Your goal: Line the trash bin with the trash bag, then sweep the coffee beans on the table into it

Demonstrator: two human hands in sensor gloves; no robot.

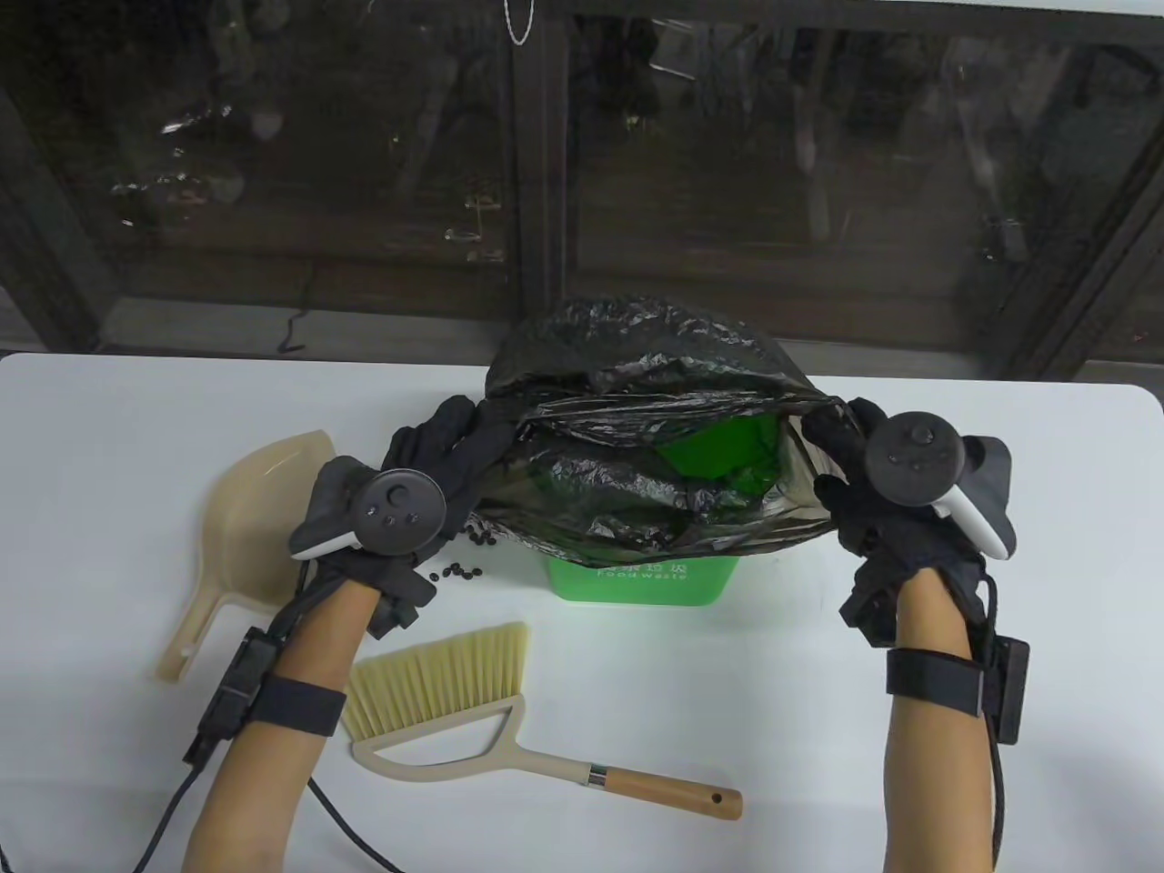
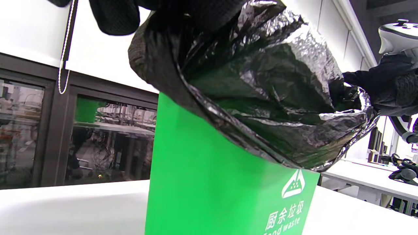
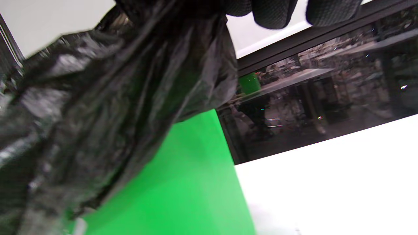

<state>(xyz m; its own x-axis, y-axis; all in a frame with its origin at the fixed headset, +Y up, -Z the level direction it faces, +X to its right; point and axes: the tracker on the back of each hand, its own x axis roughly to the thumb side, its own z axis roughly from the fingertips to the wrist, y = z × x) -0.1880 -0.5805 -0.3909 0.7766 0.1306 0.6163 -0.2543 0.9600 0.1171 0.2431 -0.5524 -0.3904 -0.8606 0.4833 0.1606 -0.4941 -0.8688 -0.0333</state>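
Here the bench (image 1: 909, 655) carries the green bin (image 1: 637, 582), with the bag (image 1: 637, 382) stretched over its mouth by both hands (image 1: 427, 473) (image 1: 864, 491), fingers clamped on its edges. Uneven pulling could tear the film or tip the bin; beans (image 1: 459, 573) wait nearby.

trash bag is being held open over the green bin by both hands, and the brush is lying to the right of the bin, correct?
Not quite. The brush lies in front of the green bin, toward its left, as the table view shows. The rest holds: the left hand and right hand hold the trash bag open over the bin.
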